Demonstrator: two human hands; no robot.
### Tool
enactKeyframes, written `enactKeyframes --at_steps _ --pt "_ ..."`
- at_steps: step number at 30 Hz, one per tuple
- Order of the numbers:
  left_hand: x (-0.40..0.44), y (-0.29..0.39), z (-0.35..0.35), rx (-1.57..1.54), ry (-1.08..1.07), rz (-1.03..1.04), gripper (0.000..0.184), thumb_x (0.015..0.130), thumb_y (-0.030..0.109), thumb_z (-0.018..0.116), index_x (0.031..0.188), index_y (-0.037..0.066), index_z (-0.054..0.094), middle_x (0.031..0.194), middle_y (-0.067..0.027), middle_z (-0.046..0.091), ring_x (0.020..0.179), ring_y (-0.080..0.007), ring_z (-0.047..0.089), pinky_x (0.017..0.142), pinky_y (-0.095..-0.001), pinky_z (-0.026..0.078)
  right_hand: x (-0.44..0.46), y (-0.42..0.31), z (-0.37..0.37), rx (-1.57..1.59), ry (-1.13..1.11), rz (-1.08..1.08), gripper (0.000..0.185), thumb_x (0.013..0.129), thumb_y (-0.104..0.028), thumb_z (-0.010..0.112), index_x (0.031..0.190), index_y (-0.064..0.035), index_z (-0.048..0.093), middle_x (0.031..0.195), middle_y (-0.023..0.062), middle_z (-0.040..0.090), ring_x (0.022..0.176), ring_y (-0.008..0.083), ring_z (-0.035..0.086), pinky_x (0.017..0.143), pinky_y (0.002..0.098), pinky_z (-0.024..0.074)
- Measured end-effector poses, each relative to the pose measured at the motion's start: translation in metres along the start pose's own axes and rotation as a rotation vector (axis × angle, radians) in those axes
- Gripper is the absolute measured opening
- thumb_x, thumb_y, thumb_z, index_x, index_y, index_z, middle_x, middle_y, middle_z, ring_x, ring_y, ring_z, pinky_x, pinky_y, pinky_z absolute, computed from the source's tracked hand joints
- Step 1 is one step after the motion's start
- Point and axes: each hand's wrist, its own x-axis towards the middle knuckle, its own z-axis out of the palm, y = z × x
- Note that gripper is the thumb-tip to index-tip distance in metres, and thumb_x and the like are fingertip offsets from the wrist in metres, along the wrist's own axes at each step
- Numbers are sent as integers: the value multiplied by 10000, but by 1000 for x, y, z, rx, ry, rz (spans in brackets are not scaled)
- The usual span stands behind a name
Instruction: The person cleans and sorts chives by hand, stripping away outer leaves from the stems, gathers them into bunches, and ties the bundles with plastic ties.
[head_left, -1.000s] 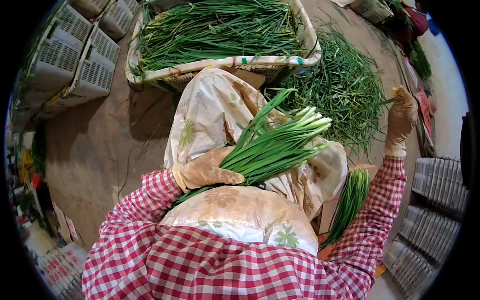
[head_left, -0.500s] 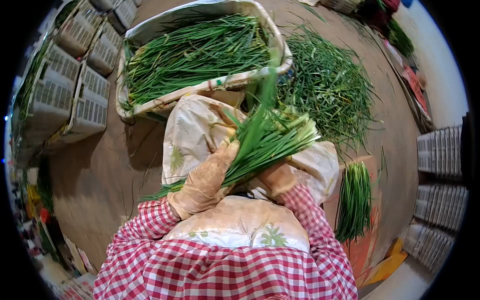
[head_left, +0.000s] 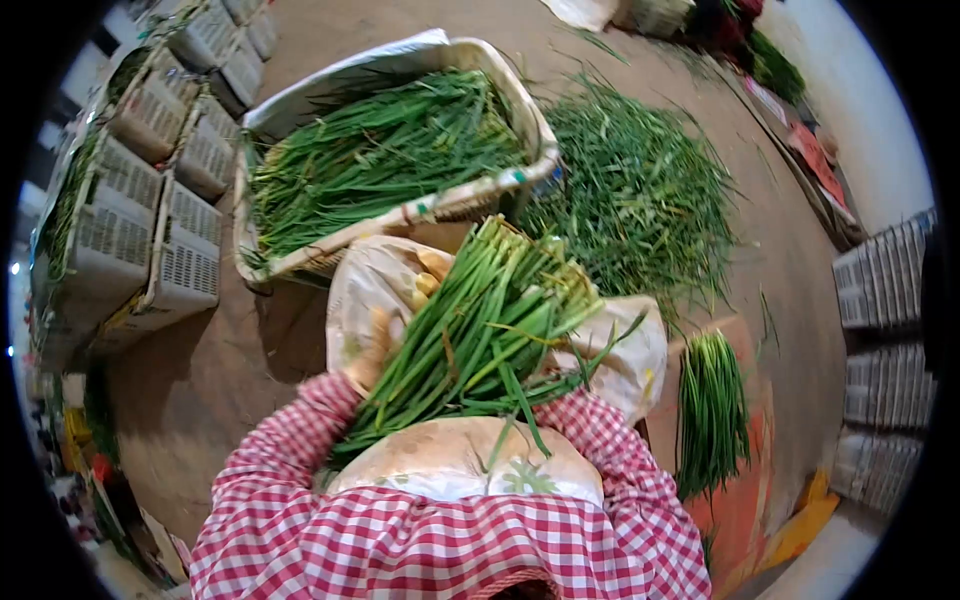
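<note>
A large loose bunch of garlic chives (head_left: 470, 330) lies slantwise across my lap, its pale cut ends toward the upper right and its leaf tips toward the lower left. My gloved left hand (head_left: 372, 352) is at the bunch's left side, its thumb up and its other fingers behind the leaves. My right hand (head_left: 428, 278) is mostly hidden beneath the bunch; gloved fingertips, apparently its own, curl out at the upper left edge. A stained plastic apron (head_left: 470, 460) covers my lap under the bunch.
A lined white basket (head_left: 545, 165) full of chives stands ahead. Right of it, loose leaves (head_left: 640, 190) are heaped on the floor. A neat chive bundle (head_left: 712, 410) rests on cardboard (head_left: 735, 500) at my right. Crates (head_left: 185, 245) stand at left, stacked crates (head_left: 885, 380) at right.
The bunch now looks larger and looser, spread over my lap and right forearm. My left hand has moved left and slightly up, to the bunch's side. The view has shifted slightly.
</note>
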Motion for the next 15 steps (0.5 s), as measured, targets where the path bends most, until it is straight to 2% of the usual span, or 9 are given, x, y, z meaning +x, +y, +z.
enactKeyframes --at_steps 2,6,8,9,10,12,13,15 --pt "-4 -20 0 -191 -4 -49 986 707 705 555 1432 105 263 1248 -124 512 1110 -200 506 962 -359 413 -4 -10 0 -22 -17 -7 572 960 -436 357 1363 -30 338 1365 183 395 1251 299 404 1043 432 355" --pt "-24 -29 16 37 -116 189 925 739 593 623 1435 103 260 1191 -105 537 1022 -184 535 905 -339 438 -17 -44 0 -88 -57 -37 599 954 -466 360 1344 -12 365 1345 190 414 1242 305 413 1029 441 373" --pt "-32 -30 21 111 -125 267 901 755 537 657 1436 102 259 1163 -96 549 979 -176 549 876 -329 451 -28 -65 -1 -191 41 -37 613 951 -481 361 1334 -2 378 1335 193 424 1237 308 418 1022 445 382" --pt "-34 -28 22 139 -118 288 890 763 509 674 1436 101 258 1148 -91 555 957 -173 556 862 -324 457 -35 -70 8 -276 309 -61 729 919 -572 360 1303 47 396 1279 193 482 1163 306 497 954 417 454" --pt "-37 -26 23 173 -104 297 881 771 481 691 1437 101 258 1134 -87 561 935 -169 564 848 -319 463 -50 -82 5 -360 247 14 818 890 -650 311 1301 52 399 1245 185 520 1056 279 578 902 376 491" --pt "-43 -19 22 280 -67 266 820 749 371 716 1397 69 315 1172 -79 545 997 -159 543 879 -307 442 -67 -85 34 -633 248 163 884 857 -700 306 1315 52 386 1212 169 553 999 233 611 824 349 528" --pt "-46 -16 22 352 -41 238 791 738 316 729 1377 53 344 1192 -75 537 1029 -155 532 895 -301 432 -69 -81 47 -721 275 208 914 834 -714 348 1335 50 360 1185 160 571 983 189 612 797 326 530" --pt "-50 -14 19 432 0 198 739 715 205 754 1338 21 401 1230 -67 521 1091 -145 512 927 -289 411 -64 -56 91 -1007 408 243 902 827 -612 524 1373 63 279 1178 174 573 1009 179 598 808 284 507"
